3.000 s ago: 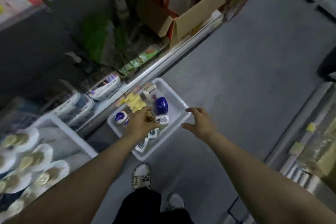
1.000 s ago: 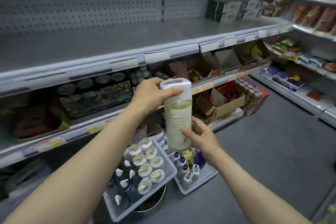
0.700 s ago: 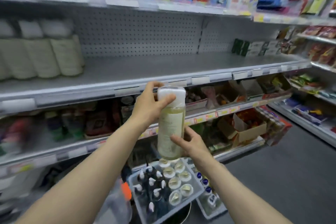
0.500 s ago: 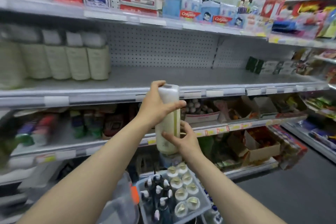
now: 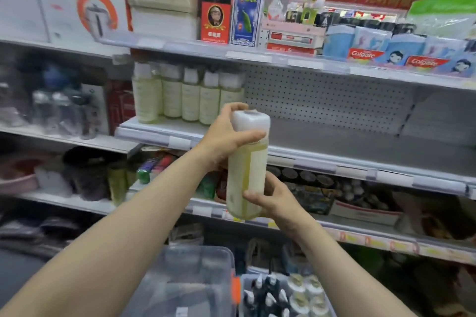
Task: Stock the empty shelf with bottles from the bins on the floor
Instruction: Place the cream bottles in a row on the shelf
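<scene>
Near, bottom edge: translucent bin (image 5: 327, 304) holding small bottles, some with round white caps, some dark with pointed nozzles; it is cropped, so I can't count them. Just left of it is a clear plastic box (image 5: 185, 278) with an orange clip. Middle: one bottle (image 5: 247, 170), tall with a rounded-square section, pale yellow liquid and a white cap, held upright in the air in front of the shelf lip, not on the deck. Left hand (image 5: 226, 136) wraps the cap, right hand (image 5: 273, 198) grips the lower body near the base. Far: grey metal shelf (image 5: 334, 141) with a perforated pegboard (image 5: 322, 100) back. Five matching shelf bottles (image 5: 190, 100) stand in a tight row at its left end, with bare deck running right of them. The next shelf up carries Colgate boxes (image 5: 365, 55).
</scene>
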Motion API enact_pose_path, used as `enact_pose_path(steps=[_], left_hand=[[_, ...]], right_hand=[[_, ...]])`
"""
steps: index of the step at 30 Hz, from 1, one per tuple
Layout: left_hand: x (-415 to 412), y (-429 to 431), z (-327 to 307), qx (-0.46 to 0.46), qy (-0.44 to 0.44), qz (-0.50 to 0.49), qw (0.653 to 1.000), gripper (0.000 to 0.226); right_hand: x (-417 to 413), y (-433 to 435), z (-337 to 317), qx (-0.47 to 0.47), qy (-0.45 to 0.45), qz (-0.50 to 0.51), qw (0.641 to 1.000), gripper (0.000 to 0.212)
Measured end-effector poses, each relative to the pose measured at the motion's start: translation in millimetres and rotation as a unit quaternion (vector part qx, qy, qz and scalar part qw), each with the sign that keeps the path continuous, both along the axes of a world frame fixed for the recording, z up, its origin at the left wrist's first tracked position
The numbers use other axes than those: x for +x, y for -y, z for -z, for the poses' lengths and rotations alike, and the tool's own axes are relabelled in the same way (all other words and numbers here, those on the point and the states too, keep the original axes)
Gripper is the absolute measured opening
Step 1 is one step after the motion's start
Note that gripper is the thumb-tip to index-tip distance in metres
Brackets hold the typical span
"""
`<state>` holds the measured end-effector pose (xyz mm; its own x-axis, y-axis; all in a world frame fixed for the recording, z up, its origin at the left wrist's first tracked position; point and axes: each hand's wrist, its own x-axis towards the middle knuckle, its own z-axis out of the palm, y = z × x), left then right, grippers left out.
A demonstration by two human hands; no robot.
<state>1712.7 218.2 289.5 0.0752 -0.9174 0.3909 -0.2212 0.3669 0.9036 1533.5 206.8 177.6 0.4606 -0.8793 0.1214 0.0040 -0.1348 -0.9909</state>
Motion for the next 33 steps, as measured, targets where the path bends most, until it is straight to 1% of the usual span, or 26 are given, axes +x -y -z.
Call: enact_pose_path(steps=[2,4,6,8,9,11,13,14,16,20,23,25,29,33], left_hand=[[10.9,3.9,1.7,0.003,0.017,-0.03,0.999,0.061],[21.0,7.7,3.0,0.015,0.048,-0.053,0.997,0.072],[31.8,13.2,1.5,0.015,0.052,-0.067,0.996,0.082],[48.0,22.2,-4.7,0.006,0.037,-0.069,0.997,0.08],[58.4,27.3,-9.3,0.008,0.027,-0.058,0.998,0.078],[82.3,37.6,-17.4,0.02,0.003,-0.013,1.0,0.076],[107.4,49.5,-22.5,0.029,-0.019,0.043,0.998,0.07],[119.4,55.8,-23.3,0.03,-0.02,0.066,0.997,0.067],[144.2,70.6,-23.3,0.018,0.0,0.092,0.996,0.064],[202.6,103.1,-30.4,0.001,0.089,0.082,0.993,0.064],[242.3,128.8,-40.2,0.013,0.18,0.065,0.981,0.075],[266.3,148.1,-45.6,0.001,0.224,0.056,0.973,0.08],[306.6,184.8,-53.9,-0.026,0.243,0.054,0.968,0.081],[333.8,213.6,-47.4,-0.051,0.248,0.043,0.967,0.084]], right_hand=[[17.1,0.4,-3.7,-0.004,0.01,0.047,0.999,0.079],[33.8,1.7,-6.8,-0.026,0.004,0.1,0.995,0.077],[49.9,5.9,-9.0,-0.043,-0.014,0.12,0.992,0.074],[59.2,15.2,-12.8,-0.023,-0.014,0.089,0.996,0.074],[60.8,21.7,-16.2,0.007,-0.004,0.053,0.999,0.074],[61.6,37.2,-21.5,0.078,0.03,-0.046,0.995,0.069],[71.2,52.3,-23.9,0.097,0.042,-0.111,0.988,0.061],[80.9,58.5,-23.8,0.093,0.035,-0.117,0.988,0.06],[107.9,70.7,-23.2,0.095,0.033,-0.093,0.991,0.063],[166.9,96.8,-31.2,0.102,0.063,-0.031,0.992,0.067],[209.4,115.3,-34.7,0.079,0.05,0.027,0.995,0.073],[239.1,131.5,-34.9,0.056,0.045,0.062,0.995,0.071],[286.2,163.3,-43.1,0.01,0.029,0.115,0.993,0.068],[318.7,191.2,-42.0,-0.04,0.001,0.148,0.988,0.065]])
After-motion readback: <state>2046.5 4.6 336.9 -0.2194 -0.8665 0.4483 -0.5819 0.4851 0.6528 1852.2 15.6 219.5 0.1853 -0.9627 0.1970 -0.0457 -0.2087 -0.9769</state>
